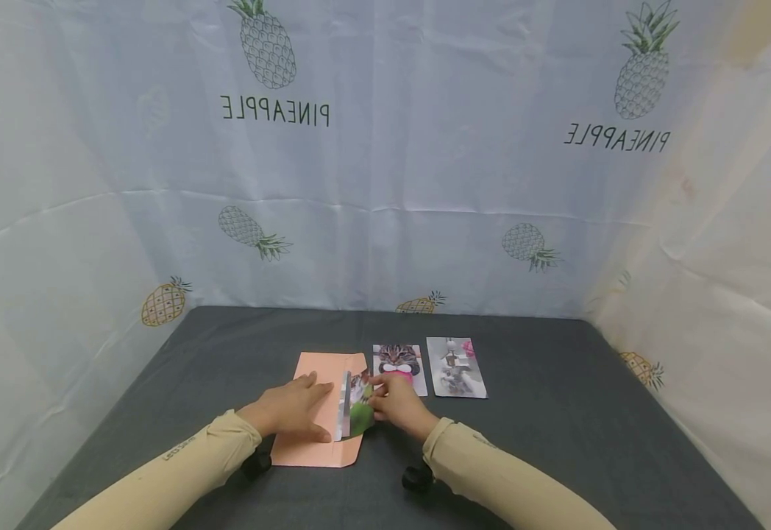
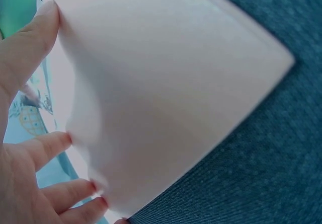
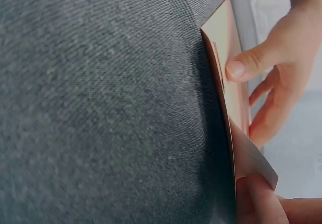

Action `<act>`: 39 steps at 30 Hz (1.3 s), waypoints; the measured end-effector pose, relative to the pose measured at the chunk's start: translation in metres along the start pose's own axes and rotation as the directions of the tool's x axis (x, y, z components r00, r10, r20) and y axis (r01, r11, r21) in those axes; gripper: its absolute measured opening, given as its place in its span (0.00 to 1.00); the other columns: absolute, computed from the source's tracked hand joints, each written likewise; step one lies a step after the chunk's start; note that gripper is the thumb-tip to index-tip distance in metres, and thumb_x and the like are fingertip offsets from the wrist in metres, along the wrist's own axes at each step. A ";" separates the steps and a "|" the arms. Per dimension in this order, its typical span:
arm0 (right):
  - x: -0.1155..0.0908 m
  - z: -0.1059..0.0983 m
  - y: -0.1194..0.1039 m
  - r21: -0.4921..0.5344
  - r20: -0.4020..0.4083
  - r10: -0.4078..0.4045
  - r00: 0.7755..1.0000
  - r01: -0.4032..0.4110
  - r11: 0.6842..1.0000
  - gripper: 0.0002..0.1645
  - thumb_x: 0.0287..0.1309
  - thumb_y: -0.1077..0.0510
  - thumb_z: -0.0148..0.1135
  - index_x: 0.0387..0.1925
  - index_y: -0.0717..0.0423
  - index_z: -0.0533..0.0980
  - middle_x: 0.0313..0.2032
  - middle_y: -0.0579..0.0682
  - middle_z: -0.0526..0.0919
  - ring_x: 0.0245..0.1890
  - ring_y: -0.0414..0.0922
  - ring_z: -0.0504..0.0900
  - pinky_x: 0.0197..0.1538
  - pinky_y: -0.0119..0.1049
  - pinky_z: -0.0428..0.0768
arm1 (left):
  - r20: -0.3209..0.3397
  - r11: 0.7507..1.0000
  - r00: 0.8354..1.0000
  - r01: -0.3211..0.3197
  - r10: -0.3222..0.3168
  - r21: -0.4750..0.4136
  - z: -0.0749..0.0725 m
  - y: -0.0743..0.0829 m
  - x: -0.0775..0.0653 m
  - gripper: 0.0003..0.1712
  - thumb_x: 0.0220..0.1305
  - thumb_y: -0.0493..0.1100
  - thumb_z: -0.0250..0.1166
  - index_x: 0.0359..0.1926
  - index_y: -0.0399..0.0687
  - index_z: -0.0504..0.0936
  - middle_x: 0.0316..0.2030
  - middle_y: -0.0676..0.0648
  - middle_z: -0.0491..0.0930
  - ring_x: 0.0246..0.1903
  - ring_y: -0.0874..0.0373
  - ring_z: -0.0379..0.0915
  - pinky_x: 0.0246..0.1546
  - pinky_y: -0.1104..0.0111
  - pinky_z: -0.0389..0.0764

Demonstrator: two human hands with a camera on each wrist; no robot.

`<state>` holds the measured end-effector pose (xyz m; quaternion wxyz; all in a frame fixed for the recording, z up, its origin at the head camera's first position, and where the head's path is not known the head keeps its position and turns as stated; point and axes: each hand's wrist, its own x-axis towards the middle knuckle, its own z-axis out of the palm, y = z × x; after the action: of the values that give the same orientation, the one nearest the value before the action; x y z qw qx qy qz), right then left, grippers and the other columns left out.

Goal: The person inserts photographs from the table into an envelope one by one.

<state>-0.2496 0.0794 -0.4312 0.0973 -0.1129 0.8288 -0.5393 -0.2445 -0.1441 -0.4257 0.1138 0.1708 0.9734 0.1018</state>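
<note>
A salmon-pink envelope [image 1: 319,364] lies on the dark table, its flap side toward the right. My left hand [image 1: 296,408] presses on it with spread, mostly straight fingers; in the left wrist view the thumb [image 2: 35,38] and fingertips rest on the pale envelope [image 2: 166,93], whose surface bulges near them. At the flap side, my right hand [image 1: 399,403] pinches the right edge of a picture card [image 1: 361,416] with an animal and a green patch. This card overlaps the envelope. The right wrist view shows the card [image 3: 254,156] tilted up at the envelope's edge [image 3: 219,58].
Behind my right hand lies a card with a cat picture [image 1: 399,357], partly covered by the fingers. A greyish card with pink flowers [image 1: 455,368] lies to its right. Pineapple-print curtains [image 1: 385,147] stand behind and beside the dark table [image 1: 544,427].
</note>
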 end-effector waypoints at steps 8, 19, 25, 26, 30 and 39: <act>0.005 0.010 0.000 -0.008 -0.008 0.075 0.997 -0.075 0.997 0.20 0.55 0.74 0.61 0.51 0.73 0.74 0.29 0.52 0.77 0.23 0.38 0.76 0.30 0.36 0.84 | -0.002 1.000 1.000 -0.005 0.005 0.002 0.000 -0.001 0.000 0.54 0.43 0.68 0.73 0.69 0.51 0.68 0.70 0.34 0.60 0.68 0.39 0.59 0.57 0.41 0.69; 0.004 0.018 -0.003 0.057 0.017 0.112 0.994 -0.112 0.992 0.20 0.55 0.74 0.61 0.52 0.73 0.72 0.32 0.57 0.81 0.29 0.45 0.84 0.33 0.40 0.84 | -0.006 1.000 1.000 -0.011 0.011 -0.001 0.001 -0.003 0.002 0.54 0.42 0.68 0.73 0.68 0.51 0.68 0.69 0.34 0.61 0.68 0.39 0.60 0.55 0.41 0.70; 0.005 0.021 -0.004 0.055 0.008 0.110 0.994 -0.111 0.992 0.19 0.55 0.75 0.60 0.50 0.72 0.73 0.31 0.56 0.81 0.27 0.44 0.83 0.31 0.39 0.84 | -0.010 1.000 1.000 -0.021 0.021 0.006 0.001 -0.003 0.002 0.54 0.42 0.69 0.73 0.68 0.51 0.68 0.69 0.34 0.61 0.68 0.39 0.60 0.56 0.41 0.70; 0.005 0.021 -0.004 0.049 0.005 0.112 0.994 -0.112 0.992 0.18 0.55 0.75 0.60 0.50 0.72 0.73 0.30 0.56 0.81 0.26 0.44 0.83 0.31 0.39 0.84 | -0.009 1.000 1.000 -0.024 0.024 0.006 0.000 -0.003 0.002 0.54 0.42 0.69 0.73 0.68 0.51 0.68 0.69 0.34 0.61 0.68 0.39 0.60 0.56 0.42 0.70; 0.006 0.021 -0.005 0.026 0.001 0.125 0.992 -0.125 0.992 0.18 0.56 0.74 0.61 0.50 0.71 0.74 0.30 0.55 0.80 0.26 0.43 0.82 0.30 0.38 0.84 | -0.011 0.999 0.999 -0.036 0.036 0.002 0.001 -0.004 0.002 0.54 0.43 0.68 0.73 0.68 0.50 0.68 0.69 0.33 0.61 0.68 0.39 0.59 0.56 0.42 0.70; 0.008 0.023 -0.007 -0.034 -0.001 0.145 0.989 -0.145 0.989 0.17 0.56 0.73 0.61 0.49 0.69 0.76 0.29 0.53 0.79 0.26 0.42 0.81 0.29 0.36 0.84 | -0.013 0.999 0.999 -0.047 0.047 0.003 0.000 -0.003 0.001 0.54 0.43 0.68 0.73 0.68 0.50 0.68 0.69 0.33 0.61 0.68 0.39 0.60 0.55 0.42 0.71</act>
<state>-0.2499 0.0539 -0.4339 0.1351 -0.0545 0.8439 -0.5164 -0.2459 -0.1468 -0.4269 0.1049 0.1931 0.9700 0.1043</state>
